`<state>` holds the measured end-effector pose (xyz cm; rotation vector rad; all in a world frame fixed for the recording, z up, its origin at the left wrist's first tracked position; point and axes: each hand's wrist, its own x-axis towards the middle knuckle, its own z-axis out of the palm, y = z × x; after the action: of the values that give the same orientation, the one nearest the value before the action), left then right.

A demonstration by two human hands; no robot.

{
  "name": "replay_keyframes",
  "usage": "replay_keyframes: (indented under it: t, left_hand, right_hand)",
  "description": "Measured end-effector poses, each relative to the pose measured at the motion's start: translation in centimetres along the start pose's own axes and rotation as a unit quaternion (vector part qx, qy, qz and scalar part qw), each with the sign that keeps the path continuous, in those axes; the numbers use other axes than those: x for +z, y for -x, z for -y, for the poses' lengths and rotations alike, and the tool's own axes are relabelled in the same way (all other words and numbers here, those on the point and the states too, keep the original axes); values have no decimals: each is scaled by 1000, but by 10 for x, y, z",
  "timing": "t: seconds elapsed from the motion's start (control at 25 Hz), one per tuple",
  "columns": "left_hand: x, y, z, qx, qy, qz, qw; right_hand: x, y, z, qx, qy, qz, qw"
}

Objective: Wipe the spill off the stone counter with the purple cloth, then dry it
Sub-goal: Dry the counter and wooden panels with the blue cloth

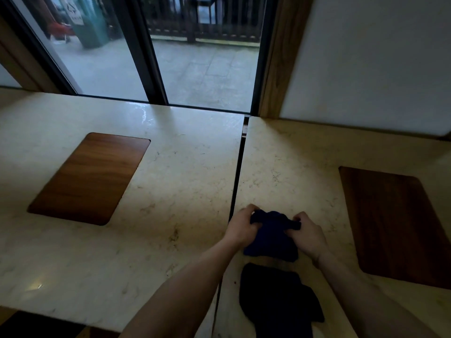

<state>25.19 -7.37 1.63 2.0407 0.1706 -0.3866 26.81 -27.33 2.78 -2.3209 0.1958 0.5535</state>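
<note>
The stone counter [170, 191] is split by a dark seam [235, 191], taken here as landmark. A wooden inlay [87, 178] is set well left of the seam, another [395, 223] well right. A darker cloth [278, 298] lies just right of the seam, at the near edge. The purple cloth [271, 236] is bunched just right of the seam, gripped at both ends by the curled fingers of the left hand [240, 228] and right hand [307, 234].

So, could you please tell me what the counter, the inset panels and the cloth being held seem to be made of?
The counter looks like polished cream stone, veined and glossy. The inset panels look like satin-finished wood, with visible grain. The cloth, gripped by the left hand and the right hand, seems a soft, matte fabric.
</note>
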Motion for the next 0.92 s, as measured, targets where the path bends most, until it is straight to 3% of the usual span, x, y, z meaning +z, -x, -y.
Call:
replay_keyframes:
  t: [0.24,0.76,0.92]
  left_hand:
    - [-40,20,-23,87,39,-45,994]
    - [-94,116,-20,126,58,-131,982]
    - [-97,181,12,136,80,-108,981]
  right_hand:
    - [-4,39,41,-41,-50,-108,992]
    - [19,138,96,-151,-80,-149,974]
    - [58,199,90,-190,-67,-180,963]
